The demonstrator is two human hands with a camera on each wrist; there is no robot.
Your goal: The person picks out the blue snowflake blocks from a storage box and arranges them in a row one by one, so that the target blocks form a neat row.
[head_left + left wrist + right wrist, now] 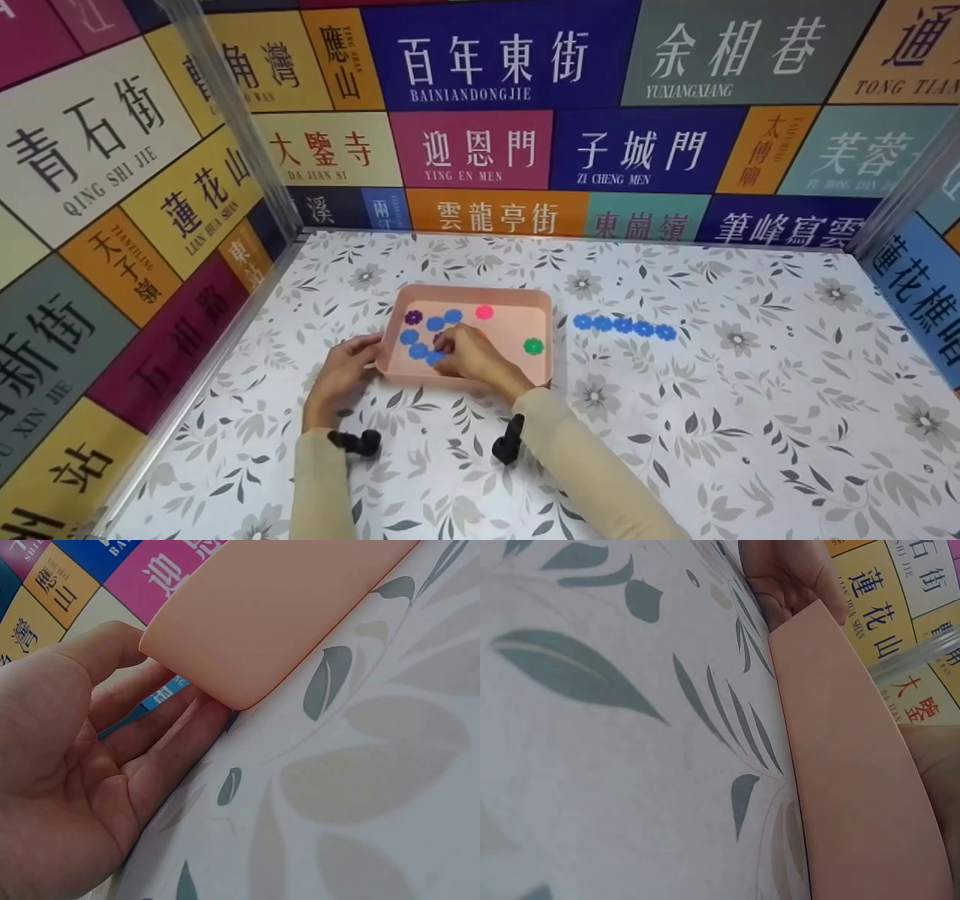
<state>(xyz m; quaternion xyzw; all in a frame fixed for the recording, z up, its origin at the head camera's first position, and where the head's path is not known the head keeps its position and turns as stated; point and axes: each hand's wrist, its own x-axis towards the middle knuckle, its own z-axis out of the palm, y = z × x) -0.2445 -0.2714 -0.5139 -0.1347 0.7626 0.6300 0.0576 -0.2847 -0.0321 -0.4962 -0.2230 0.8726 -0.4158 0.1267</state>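
Note:
A shallow peach-pink tray (540, 300) holds several flower-shaped pieces. Most are blue flower pieces (409, 337); there is also a purple flower piece (413, 318), a pink flower piece (484, 311) and a green flower piece (533, 346). My right hand (476, 355) reaches down into the tray with bent fingers over the blue pieces; its fingertips are partly hidden, and the tray wall blocks them in the right wrist view. At the tray's left end, my left hand (105, 742) touches the rim and corner, its fingers extended loosely.
To the right of the tray, a row of several blue flower pieces (625, 325) lies joined or touching on the floral tabletop (712, 420). Walls covered in coloured street-name panels (495, 60) stand behind and on both sides. Black straps (360, 442) circle both wrists.

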